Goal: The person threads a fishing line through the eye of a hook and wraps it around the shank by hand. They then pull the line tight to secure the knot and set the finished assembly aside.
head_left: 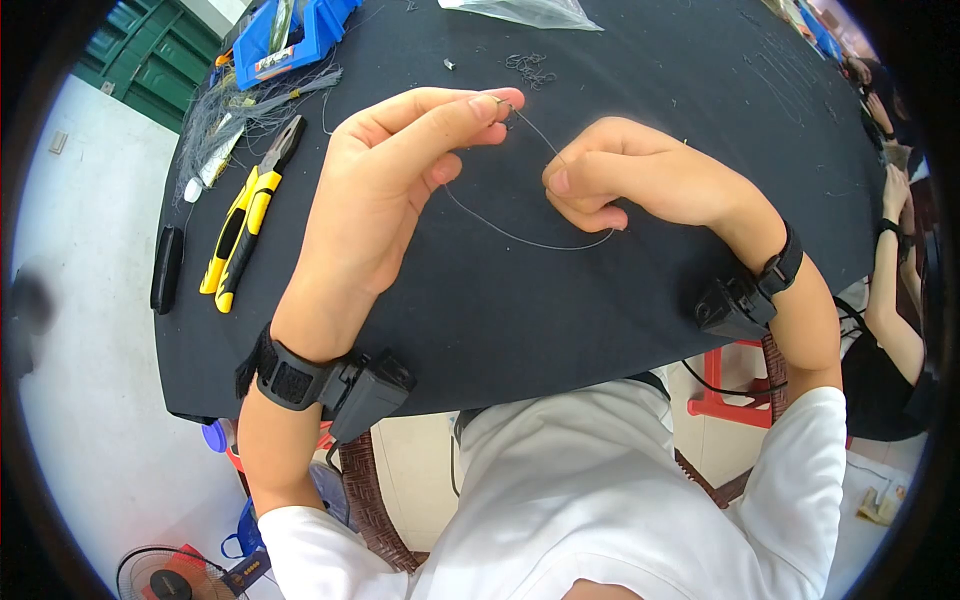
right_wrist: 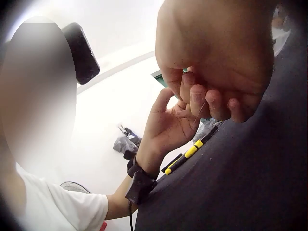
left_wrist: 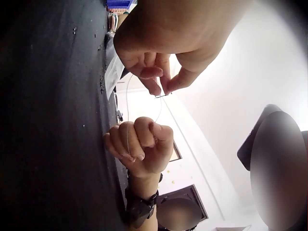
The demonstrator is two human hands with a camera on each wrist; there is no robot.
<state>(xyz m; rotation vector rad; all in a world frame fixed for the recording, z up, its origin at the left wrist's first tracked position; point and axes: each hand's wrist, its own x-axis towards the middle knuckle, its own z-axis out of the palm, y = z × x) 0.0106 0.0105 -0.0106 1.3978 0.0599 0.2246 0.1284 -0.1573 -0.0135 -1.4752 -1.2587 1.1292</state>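
Observation:
Between thumb and fingertips my left hand (head_left: 375, 170) pinches a small dark metal piece (left_wrist: 163, 96), thin and hook-like. A fine, wiry fishing line (head_left: 520, 241) runs from it to my right hand (head_left: 645, 175), which grips the strand between thumb and curled index finger. From the right hand's little finger, the line sags in a loose curve back under the left palm. Both hands are raised over the black-covered table (head_left: 480, 330), a short span apart. In the right wrist view, curled fingers (right_wrist: 215, 103) hide most of the strand.
Yellow-and-black pliers (head_left: 240, 222) and a black case (head_left: 167, 268) lie at the left. Behind them are a bundle of loose line (head_left: 235, 115) and a blue bin (head_left: 335, 25). Beyond my hands lie a dark tangle (head_left: 530, 70) and a plastic bag (head_left: 530, 12). Another person's arm (head_left: 890, 270) shows at right.

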